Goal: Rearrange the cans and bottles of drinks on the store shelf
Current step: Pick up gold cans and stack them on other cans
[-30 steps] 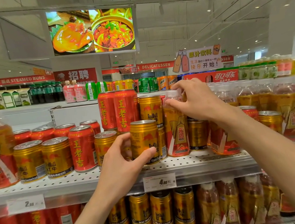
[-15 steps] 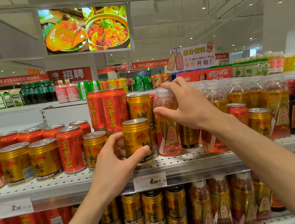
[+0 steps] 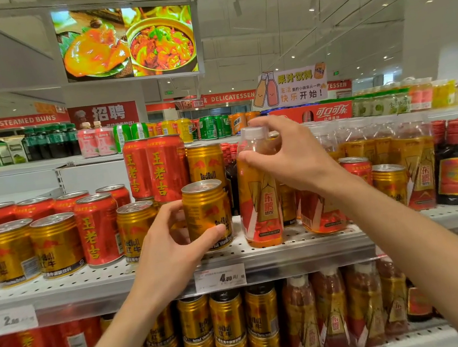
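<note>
My left hand (image 3: 168, 249) wraps a gold Red Bull can (image 3: 207, 214) that stands near the front of the white perforated shelf (image 3: 299, 240). Right beside it stands an orange drink bottle (image 3: 259, 198) with a white cap and a red-and-gold label; my right hand (image 3: 289, 153) grips its neck just under the cap. Behind the can, tall red cans (image 3: 159, 168) and another gold Red Bull can (image 3: 205, 163) are stacked a tier higher.
Gold cans (image 3: 9, 251) and red cans (image 3: 99, 229) fill the shelf to the left. More orange bottles (image 3: 415, 165) and dark red-capped bottles (image 3: 455, 162) crowd the right. A price tag (image 3: 220, 277) hangs on the shelf edge; gold cans (image 3: 228, 320) fill the shelf below.
The orange bottle now stands closer to the gold can, at the shelf's front. My right hand has shifted on its neck, exposing the white cap. The left hand keeps its hold on the can.
</note>
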The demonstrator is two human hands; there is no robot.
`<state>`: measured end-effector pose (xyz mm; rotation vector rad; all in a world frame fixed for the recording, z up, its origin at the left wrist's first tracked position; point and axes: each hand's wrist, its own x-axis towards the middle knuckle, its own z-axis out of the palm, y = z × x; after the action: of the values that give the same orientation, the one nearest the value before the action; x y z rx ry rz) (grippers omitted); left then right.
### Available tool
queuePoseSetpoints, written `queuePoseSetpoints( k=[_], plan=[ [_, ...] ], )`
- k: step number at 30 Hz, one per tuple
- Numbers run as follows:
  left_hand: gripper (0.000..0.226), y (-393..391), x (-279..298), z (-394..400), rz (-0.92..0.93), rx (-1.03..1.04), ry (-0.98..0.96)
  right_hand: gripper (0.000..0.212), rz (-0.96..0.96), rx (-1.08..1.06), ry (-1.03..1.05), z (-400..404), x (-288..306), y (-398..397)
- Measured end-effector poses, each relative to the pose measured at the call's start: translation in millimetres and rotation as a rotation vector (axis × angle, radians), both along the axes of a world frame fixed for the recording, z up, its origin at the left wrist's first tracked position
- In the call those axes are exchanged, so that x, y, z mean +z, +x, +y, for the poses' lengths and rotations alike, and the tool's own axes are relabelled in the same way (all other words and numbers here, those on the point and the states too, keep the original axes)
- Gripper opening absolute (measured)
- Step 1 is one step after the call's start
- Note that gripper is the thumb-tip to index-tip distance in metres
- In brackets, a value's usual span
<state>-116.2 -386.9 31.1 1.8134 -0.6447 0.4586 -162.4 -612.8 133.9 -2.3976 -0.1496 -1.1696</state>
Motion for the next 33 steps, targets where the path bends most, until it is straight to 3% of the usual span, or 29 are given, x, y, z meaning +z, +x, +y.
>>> queuePoseSetpoints(
  k=[14,23,29,33],
  plan=[
    [0.061,-13.7,-7.2,-56.2,-0.080,0.094,0.159,0.057,0.093,0.030,0.078,-44.2,2.4,-46.5],
    [0.100,-17.4,-7.8,-73.7,-0.216,0.163,0.285,0.057,0.084,0.051,0.085,-54.9,-0.5,-50.9],
    [0.079,-12.2,-6.0,-74.7,-0.362,0.210,0.499,0.059,0.063,0.055,0.085,-57.7,-1.5,-48.3],
    [0.078,-7.4,1.6,-71.9,-0.456,0.268,0.587,0.062,0.059,0.046,0.069,-57.9,-1.5,-47.6]
  ],
)
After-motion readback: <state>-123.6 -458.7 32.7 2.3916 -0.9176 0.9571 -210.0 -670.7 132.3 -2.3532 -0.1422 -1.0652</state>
